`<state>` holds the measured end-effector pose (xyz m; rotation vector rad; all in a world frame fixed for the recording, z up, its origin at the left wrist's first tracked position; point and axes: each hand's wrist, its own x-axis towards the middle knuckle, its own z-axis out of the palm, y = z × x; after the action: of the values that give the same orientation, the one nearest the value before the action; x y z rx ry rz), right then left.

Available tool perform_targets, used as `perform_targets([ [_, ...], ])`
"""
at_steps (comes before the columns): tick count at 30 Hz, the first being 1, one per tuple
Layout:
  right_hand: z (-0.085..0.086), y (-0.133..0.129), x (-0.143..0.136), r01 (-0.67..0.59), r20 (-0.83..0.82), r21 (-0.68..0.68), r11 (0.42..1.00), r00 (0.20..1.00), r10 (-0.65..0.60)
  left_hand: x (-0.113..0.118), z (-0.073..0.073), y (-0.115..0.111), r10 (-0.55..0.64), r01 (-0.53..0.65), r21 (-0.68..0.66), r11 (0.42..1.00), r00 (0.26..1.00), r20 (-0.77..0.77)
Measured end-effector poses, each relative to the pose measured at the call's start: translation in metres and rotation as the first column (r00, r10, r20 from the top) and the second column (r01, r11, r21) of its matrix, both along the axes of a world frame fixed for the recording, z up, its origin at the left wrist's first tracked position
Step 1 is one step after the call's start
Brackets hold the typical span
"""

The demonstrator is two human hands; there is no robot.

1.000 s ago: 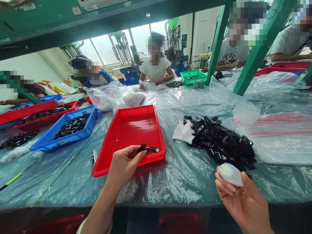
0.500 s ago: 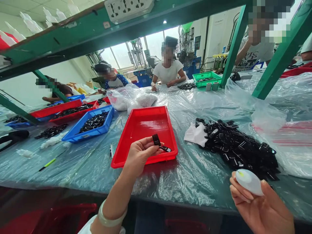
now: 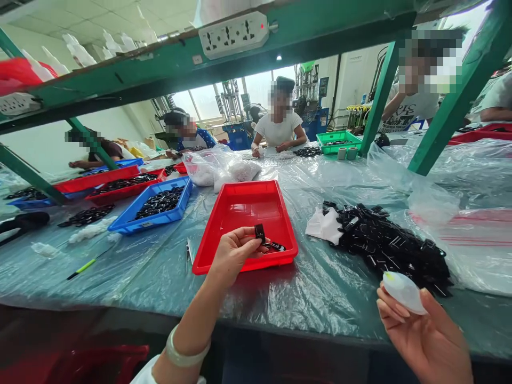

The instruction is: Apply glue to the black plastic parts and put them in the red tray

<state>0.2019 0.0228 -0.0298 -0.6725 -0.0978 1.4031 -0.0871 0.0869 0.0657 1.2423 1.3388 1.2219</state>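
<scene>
Between the thumb and fingers of my left hand [image 3: 234,250] is a small black glossy rectangular piece [image 3: 260,232], held over the near end of a red tray [image 3: 294,250]. A few similar black pieces [image 3: 277,246] lie in the tray near its front wall. At the lower right my right hand [image 3: 426,325] is closed around a translucent white squeeze bottle [image 3: 404,292], tilted with a yellowish spot at its left end. Behind that hand spreads a large pile of black pieces [image 3: 392,245], with a white cloth [image 3: 324,225] at its left edge.
A blue tray [image 3: 150,224] of black pieces stands to the left. A green-and-black pen-like tool [image 3: 82,269] lies on the plastic-covered table [image 3: 160,282]. A green shelf beam [image 3: 160,66] crosses overhead. Several people sit across the table, one person [image 3: 280,128] facing me.
The view has shifted a little, with the shelf and trays appearing slightly lower. The black piece has turned in my left hand. My right hand still holds the bottle, slightly turned.
</scene>
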Motion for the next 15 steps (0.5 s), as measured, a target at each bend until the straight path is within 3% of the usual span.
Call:
perform_targets([
  [4, -0.013, 0.005, 0.002, -0.060, -0.031, 0.104, 0.993, 0.997, 0.064, -0.021, -0.008, 0.016, -0.003, 0.023, 0.057, 0.998, 0.946, -0.325],
  [8, -0.025, 0.009, -0.002, -0.036, -0.049, 0.223, 0.974, 0.998, 0.048, -0.031, -0.014, 0.025, -0.045, 0.099, 0.054, 0.994, 0.787, -0.615],
  [12, -0.032, 0.011, -0.005, -0.025, -0.047, 0.289, 0.957, 0.998, 0.040, -0.018, -0.013, 0.020, 0.072, 0.090, 0.165, 0.982, 0.631, -0.772],
  [15, -0.034, 0.014, -0.005, -0.041, -0.027, 0.305, 0.952, 0.998, 0.052, 0.010, -0.013, 0.012, 0.138, 0.159, 0.274, 0.949, 0.570, -0.810],
])
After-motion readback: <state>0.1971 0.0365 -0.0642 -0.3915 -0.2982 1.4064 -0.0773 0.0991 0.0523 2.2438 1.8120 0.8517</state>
